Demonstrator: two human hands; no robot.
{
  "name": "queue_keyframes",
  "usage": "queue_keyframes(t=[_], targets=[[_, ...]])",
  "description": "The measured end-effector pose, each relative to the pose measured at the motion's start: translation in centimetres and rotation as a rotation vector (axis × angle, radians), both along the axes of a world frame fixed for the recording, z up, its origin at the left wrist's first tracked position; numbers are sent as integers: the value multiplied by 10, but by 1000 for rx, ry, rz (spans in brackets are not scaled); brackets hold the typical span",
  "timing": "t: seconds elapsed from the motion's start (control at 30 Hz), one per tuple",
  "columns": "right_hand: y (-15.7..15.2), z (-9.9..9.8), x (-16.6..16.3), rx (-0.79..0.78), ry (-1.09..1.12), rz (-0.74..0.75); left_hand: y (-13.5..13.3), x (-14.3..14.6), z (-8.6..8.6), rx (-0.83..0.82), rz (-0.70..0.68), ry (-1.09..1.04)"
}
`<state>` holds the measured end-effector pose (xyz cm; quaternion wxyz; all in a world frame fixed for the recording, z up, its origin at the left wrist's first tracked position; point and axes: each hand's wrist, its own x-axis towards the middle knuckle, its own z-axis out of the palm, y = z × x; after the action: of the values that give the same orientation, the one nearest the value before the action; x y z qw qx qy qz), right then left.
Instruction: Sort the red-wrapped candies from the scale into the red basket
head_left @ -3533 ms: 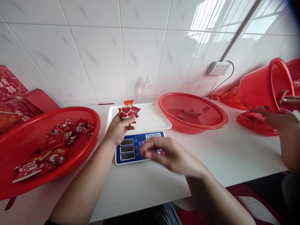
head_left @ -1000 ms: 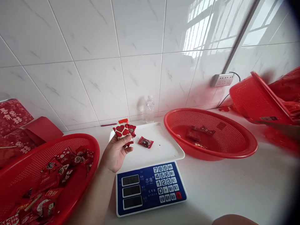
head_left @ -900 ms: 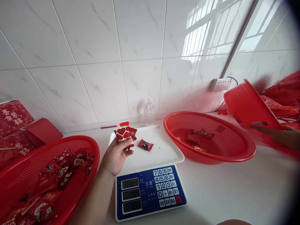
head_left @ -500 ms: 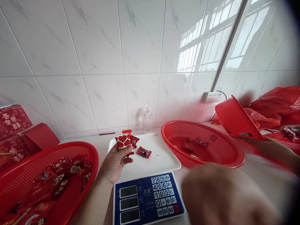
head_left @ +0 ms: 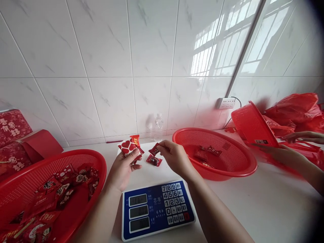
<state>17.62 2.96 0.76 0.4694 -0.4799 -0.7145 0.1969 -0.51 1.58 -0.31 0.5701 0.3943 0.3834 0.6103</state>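
Observation:
My left hand [head_left: 124,168] is closed around several wrapped sweets [head_left: 127,146], one with red hearts on white and others red. It hovers over the left part of the white pan of a scale. To its right, the fingers of my right hand [head_left: 173,155] pinch a small red wrapped sweet [head_left: 154,149]. Just below that one, another dark red wrapped sweet [head_left: 154,160] lies on the pan. In front of both hands is the scale's blue keypad panel [head_left: 158,209]; its display digits are too faint to read.
A red basket [head_left: 98,158] of packets stands at left, beside red boxes [head_left: 15,148]. Another red basket [head_left: 243,171] holds a few packets. A clear bottle [head_left: 158,126] is by the wall. At right, another person's hands [head_left: 286,153] are near a tilted red basket [head_left: 253,125].
My right hand has moved from the blurred lower right up to the pan, a small red sweet now in its fingers. The left keeps its sweets. The other person's second hand shows more clearly.

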Motion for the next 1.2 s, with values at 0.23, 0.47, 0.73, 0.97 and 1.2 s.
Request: queue_keyframes(t=[0.23, 0.47, 0.73, 0.97, 1.2], targets=[[8, -10, -4, -72, -382, 7, 0, -4, 1, 8, 23, 13], [15, -24, -3, -71, -685, 171, 1, -3, -3, 37, -45, 135], [6, -5, 2, -127, 33, 248, -3, -3, 0, 68, -268, 399], [-4, 4, 1, -105, 81, 288, -7, 1, 1, 54, -392, 488], [4, 3, 11, -96, -261, -31, 0, -4, -2, 56, 18, 243]])
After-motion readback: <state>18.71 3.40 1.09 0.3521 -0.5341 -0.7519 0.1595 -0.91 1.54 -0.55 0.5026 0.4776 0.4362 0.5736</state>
